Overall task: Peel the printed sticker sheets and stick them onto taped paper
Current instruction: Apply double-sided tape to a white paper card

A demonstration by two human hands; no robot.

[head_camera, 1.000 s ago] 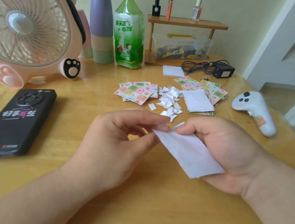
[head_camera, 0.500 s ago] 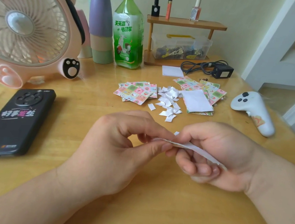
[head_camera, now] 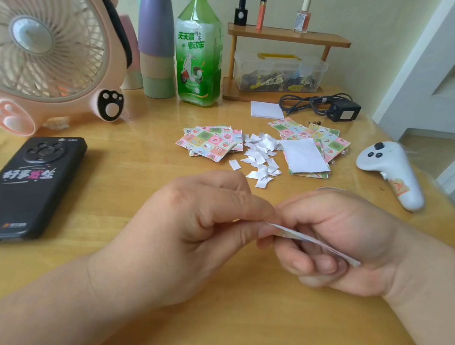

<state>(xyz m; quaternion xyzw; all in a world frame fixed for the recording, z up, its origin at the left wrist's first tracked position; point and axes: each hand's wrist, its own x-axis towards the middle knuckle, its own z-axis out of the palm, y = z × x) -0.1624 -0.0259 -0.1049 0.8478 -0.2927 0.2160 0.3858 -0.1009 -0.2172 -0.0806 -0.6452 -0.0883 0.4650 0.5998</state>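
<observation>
Both hands meet above the near middle of the bench [head_camera: 230,330], and the sticker sheet [head_camera: 296,235] runs between them, seen almost edge-on as a thin pale strip. The left grip [head_camera: 193,231] pinches the sheet's left end between thumb and forefinger; the right grip [head_camera: 341,238] has its fingers curled under the rest and holds it. The sheet looks light, thin and floppy: it will likely bend at a touch and tear if tugged sideways. The best hold is probably at a corner, where a nail can split backing from print, while the other hand keeps the sheet flat. Once bared, the sticky face should cling to skin — so edges only. Farther off lie a left pile [head_camera: 209,144] and a right pile [head_camera: 304,156] of printed sheets, with white scraps [head_camera: 262,156] between them.
</observation>
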